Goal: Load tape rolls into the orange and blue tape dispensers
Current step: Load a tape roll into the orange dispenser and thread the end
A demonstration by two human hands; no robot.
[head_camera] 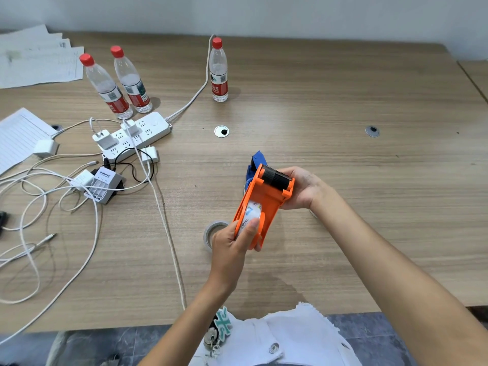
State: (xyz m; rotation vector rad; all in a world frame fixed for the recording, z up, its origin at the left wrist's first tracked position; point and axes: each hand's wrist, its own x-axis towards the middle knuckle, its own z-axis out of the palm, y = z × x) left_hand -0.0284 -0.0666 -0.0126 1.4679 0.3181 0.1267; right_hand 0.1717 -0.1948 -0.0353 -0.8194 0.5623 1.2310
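Observation:
I hold the orange tape dispenser above the wooden table, its black roller end pointing away from me. My right hand grips the roller end from the right. My left hand grips the near end, thumb pressing on a tape roll with a white and blue label seated inside the frame. The blue tape dispenser lies on the table behind the orange one, mostly hidden. A second tape roll lies flat on the table, partly covered by my left hand.
Left of me lie a white power strip with chargers, a battery charger and tangled white cables. Three red-capped water bottles stand at the back. Papers occupy the far left corner.

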